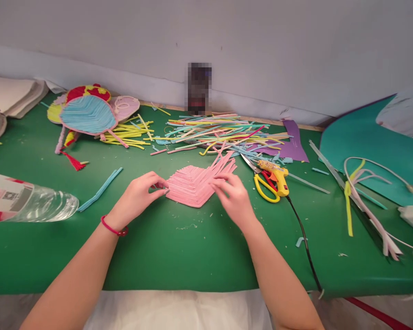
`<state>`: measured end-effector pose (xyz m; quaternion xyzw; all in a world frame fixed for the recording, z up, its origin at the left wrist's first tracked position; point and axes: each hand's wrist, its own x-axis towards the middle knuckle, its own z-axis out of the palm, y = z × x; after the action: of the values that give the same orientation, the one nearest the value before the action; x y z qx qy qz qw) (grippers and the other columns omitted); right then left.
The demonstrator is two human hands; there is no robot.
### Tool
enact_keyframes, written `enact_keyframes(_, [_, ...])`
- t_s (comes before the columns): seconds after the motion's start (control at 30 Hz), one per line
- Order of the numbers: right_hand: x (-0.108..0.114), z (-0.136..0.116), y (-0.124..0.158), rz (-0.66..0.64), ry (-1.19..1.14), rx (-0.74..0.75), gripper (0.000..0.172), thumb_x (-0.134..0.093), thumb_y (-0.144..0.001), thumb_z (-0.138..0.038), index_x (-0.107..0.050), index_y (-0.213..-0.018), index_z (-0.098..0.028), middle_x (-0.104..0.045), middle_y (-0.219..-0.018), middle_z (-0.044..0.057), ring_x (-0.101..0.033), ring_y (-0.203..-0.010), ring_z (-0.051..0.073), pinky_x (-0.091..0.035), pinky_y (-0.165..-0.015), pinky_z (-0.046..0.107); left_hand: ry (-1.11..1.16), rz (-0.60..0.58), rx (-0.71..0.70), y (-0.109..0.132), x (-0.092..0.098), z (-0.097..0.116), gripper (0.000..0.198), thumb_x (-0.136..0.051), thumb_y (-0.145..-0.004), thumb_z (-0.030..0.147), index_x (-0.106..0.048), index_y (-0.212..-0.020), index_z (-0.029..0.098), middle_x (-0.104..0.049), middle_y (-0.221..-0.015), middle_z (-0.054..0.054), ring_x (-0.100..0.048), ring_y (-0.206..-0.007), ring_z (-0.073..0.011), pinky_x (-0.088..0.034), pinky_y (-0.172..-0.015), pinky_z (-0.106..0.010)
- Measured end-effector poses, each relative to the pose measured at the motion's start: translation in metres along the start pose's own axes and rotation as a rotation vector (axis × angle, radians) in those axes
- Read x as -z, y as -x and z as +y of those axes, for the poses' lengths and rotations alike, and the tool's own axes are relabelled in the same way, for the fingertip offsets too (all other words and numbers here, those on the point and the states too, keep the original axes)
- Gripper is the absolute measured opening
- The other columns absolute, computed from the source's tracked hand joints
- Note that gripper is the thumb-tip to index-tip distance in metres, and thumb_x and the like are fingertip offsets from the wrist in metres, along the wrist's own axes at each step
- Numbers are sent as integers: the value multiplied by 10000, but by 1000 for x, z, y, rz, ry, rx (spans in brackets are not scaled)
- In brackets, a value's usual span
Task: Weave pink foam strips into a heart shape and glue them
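A pink woven piece (192,183) made of folded paper strips lies flat on the green table (179,247), loose strip ends fanning toward the upper right. My left hand (137,197) pinches its left corner with fingertips pressed together. My right hand (232,197) rests on its right edge, fingers curled down onto the strips. A red cord circles my left wrist.
A yellow glue gun (277,176) and yellow-handled scissors (265,188) lie right of the piece, a black cable running to the front edge. A pile of coloured strips (213,133) lies behind. Finished fans (87,114) sit far left, a plastic bottle (27,201) lies left, teal sheet (368,146) right.
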<state>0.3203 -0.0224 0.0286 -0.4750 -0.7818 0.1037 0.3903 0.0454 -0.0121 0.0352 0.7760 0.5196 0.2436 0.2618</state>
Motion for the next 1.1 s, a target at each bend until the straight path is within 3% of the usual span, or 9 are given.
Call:
enact_keyframes(0.13, [22,15,-4,33,-41,-243,78,-626,-851,-266,-685,-827,-220,-622,-819,33,-581,-769,175,-488,-741,326,-92,65,-200,0,-17,13,160,-516,-916,295,-637,-858,207,-622,-876,-21,-573,-827,-159,-445,-752,-290])
enact_keyframes(0.23, [20,14,-2,-123,-162,-329,61,-665,-817,-261,-665,-785,-208,-621,-764,8,-548,-678,146,-456,-649,279,-175,42,-340,1,-34,19,180,-491,-935,260,-631,-839,200,-642,-835,-17,-559,-773,-150,-420,-725,-290])
enact_keyframes(0.37, [1,0,4,-394,-227,-370,68,-690,-787,-210,-639,-742,-204,-634,-739,-13,-551,-688,134,-426,-644,253,-233,19,-383,1,-47,20,165,-497,-938,265,-630,-864,203,-669,-853,-13,-572,-810,-153,-412,-761,-298])
enact_keyframes(0.5, [-12,-11,8,-477,-169,-453,135,-695,-783,-202,-599,-689,-204,-620,-713,-29,-539,-679,128,-397,-618,239,-262,16,-377,1,-47,19,149,-493,-943,269,-626,-902,217,-692,-906,4,-593,-882,-148,-374,-926,-354])
enact_keyframes(0.8, [-19,-12,13,-421,6,-320,215,-692,-781,-185,-524,-649,-212,-575,-692,-32,-526,-655,133,-374,-566,242,-255,-40,-354,-1,-46,20,143,-511,-929,269,-644,-897,229,-692,-889,13,-610,-882,-148,-319,-1012,-404])
enact_keyframes(1.1, [-23,-9,17,-423,21,-249,200,-662,-828,-224,-528,-680,-213,-601,-721,-14,-557,-694,146,-416,-604,256,-289,-52,-354,-1,-46,20,186,-470,-943,281,-641,-885,234,-687,-886,-2,-607,-888,-161,-315,-1017,-413])
